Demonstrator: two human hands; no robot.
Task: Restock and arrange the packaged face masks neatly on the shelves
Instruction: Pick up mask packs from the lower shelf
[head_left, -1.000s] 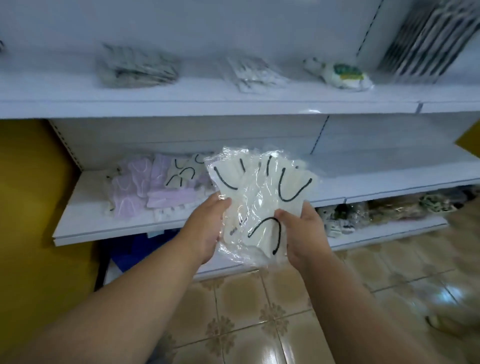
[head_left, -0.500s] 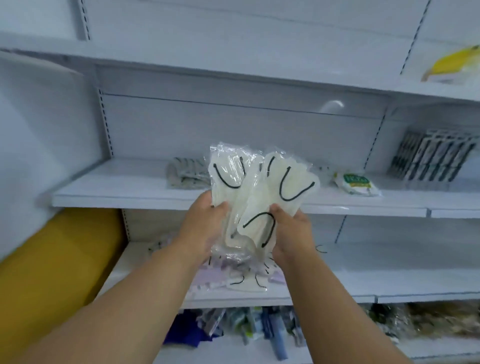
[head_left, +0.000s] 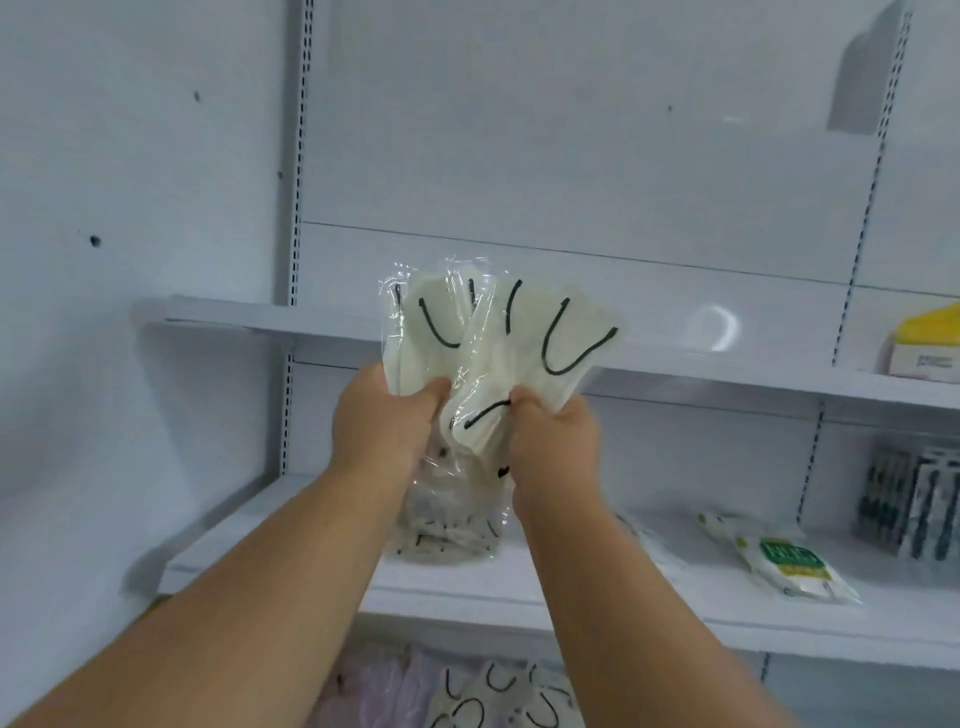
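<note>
Fanning upward from both grips at frame centre, the mask packets (head_left: 498, 343) are pinched low by the left hand (head_left: 384, 421) and right hand (head_left: 556, 441), level with the upper shelf (head_left: 260, 319) edge behind.

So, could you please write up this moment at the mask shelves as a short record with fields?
held item: fanned bunch of cream face mask packs with black ear loops, in clear wrap
left hand: grips the bunch's left side
right hand: grips its right side
height: bunch raised level with the upper shelf
middle shelf: pile of similar packs, green-labelled packet, dark striped packs
upper shelf, far right: yellow box
lowest visible shelf: lilac and cream mask packs
</note>
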